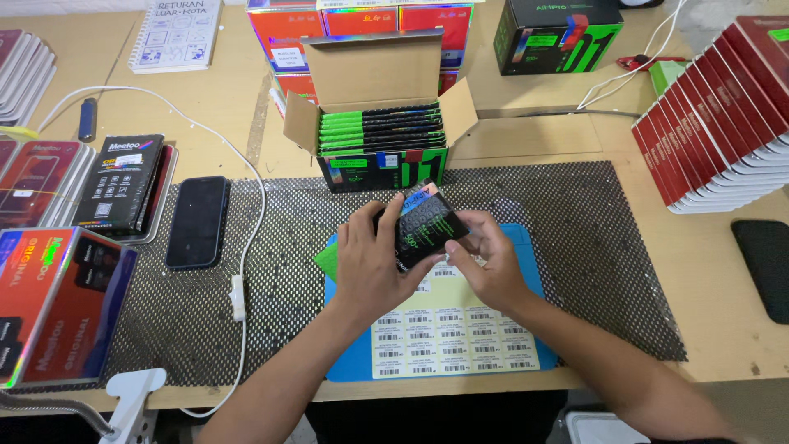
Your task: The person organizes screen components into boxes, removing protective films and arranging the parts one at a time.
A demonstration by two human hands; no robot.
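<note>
The small flat black package with green and blue print (423, 226) is partly covered by both hands, so its lower edge and back cannot be made out. The left hand (374, 263) curls closed around its left side; the right hand (486, 259) pinches its right edge with closed fingers. It is held just above the pale yellow sheet of barcode stickers (452, 333), whose top is hidden under the hands, on a blue mat (349, 370). Behind, an open brown cardboard carton (382, 107) holds a row of black-and-green flat packages (382, 131) standing on edge. A black phone (197, 222) lies on the table's black mesh liner (592, 247).
</note>
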